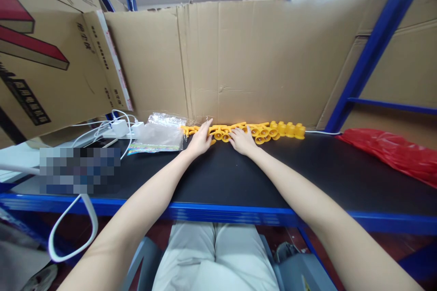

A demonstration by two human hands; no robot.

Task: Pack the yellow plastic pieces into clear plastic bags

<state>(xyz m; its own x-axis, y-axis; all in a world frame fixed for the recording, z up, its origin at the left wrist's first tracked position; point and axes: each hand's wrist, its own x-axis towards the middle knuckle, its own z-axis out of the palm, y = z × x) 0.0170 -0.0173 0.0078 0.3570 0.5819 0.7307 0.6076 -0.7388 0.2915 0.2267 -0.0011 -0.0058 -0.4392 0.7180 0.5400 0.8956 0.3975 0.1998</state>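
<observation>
A row of yellow plastic pieces (262, 132) lies along the back of the black tabletop (235, 177). Several have round, cup-like ends facing me, and thin stems run to the left. At the left part of the row, my left hand (201, 140) rests on the stems with thumb and fingers apart. My right hand (243, 141) lies over the middle of the row, fingers spread among the cups. Beyond it, yellow cups stacked end to end (288, 130) form the right end. Parts of the pieces are hidden under both hands.
A clear plastic bag (160, 132) lies left of the row, near white chargers and cables (119, 128). Red plastic (389, 150) sits at the right. Cardboard (256, 63) walls the back; a blue post (372, 45) slants up at right. A pixelated patch covers something at left.
</observation>
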